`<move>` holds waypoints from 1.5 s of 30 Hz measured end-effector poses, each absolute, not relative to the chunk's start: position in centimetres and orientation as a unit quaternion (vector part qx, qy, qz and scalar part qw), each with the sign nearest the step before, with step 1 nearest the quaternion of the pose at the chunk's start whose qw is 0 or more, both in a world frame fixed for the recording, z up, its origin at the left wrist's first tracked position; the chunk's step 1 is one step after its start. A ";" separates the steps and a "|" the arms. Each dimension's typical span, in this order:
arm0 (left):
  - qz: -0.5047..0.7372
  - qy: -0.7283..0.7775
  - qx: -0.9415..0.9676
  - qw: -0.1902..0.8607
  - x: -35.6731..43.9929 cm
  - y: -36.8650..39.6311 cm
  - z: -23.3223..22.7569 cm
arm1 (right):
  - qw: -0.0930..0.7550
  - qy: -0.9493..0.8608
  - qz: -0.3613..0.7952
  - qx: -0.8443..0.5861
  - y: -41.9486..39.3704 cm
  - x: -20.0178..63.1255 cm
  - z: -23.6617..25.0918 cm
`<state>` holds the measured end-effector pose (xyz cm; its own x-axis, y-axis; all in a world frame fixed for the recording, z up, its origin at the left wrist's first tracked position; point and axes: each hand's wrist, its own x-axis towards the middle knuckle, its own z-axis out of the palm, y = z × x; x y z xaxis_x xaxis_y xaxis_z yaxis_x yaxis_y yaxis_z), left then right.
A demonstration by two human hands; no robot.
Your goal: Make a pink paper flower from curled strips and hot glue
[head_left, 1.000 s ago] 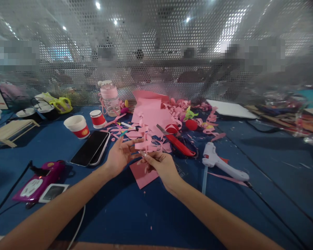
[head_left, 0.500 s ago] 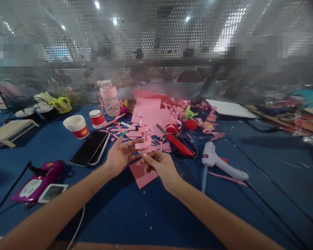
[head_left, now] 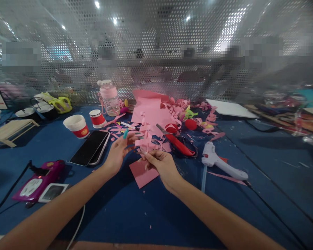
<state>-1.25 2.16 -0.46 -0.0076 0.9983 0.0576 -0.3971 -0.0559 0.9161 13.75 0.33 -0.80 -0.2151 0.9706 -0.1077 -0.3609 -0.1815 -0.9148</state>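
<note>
My right hand (head_left: 163,166) pinches the lower end of a pink paper piece (head_left: 144,143) with thin strips, held up over the table. My left hand (head_left: 118,152) is beside it on the left, fingers apart and bent, fingertips close to the paper; whether they touch it is unclear. A small teal tip (head_left: 125,133) shows at the left thumb, its kind unclear. Below the hands lies a pink paper square (head_left: 143,174), partly covered by my right fingers. Red-handled scissors (head_left: 181,144) lie just beyond my right hand.
A white glue gun (head_left: 216,161) lies on the right, its cord trailing forward. Pink sheets and curled scraps (head_left: 156,111) pile up behind the hands. Left are a phone (head_left: 90,148), paper cups (head_left: 77,126), a bottle (head_left: 109,99) and a purple power strip (head_left: 39,182). Perforated metal stands behind.
My left hand has drawn back slightly to the left from the pink paper piece, and the teal tip now stands more upright. My right hand keeps its pinch almost unmoved.
</note>
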 end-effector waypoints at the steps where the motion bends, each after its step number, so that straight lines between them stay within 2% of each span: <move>1: 0.615 0.376 0.404 0.563 -1.3 2.1 -0.4 | 0.499 -0.399 0.670 -0.379 0.4 13.8 -0.9; 15: 0.538 0.389 0.431 0.612 -0.4 1.4 -0.1 | 0.433 -0.462 0.678 -0.373 0.2 13.3 -1.1; 22: 0.558 0.374 0.431 0.602 -0.5 1.5 -0.2 | 0.413 -0.490 0.677 -0.361 0.2 13.2 -1.4; 28: 0.623 0.326 0.361 0.612 -0.4 1.4 0.3 | 0.445 -0.445 0.668 -0.398 0.2 13.4 -1.0; 35: 0.681 0.442 0.308 0.496 -1.5 2.7 -0.6 | 0.479 -0.417 0.660 -0.401 0.6 13.9 -0.8; 41: 0.642 0.452 0.327 0.525 -1.2 2.4 -1.2 | 0.487 -0.413 0.660 -0.396 0.5 14.0 -0.9; 45: 0.601 0.401 0.335 0.604 -0.8 1.8 -0.7 | 0.493 -0.406 0.667 -0.385 0.5 14.0 -0.7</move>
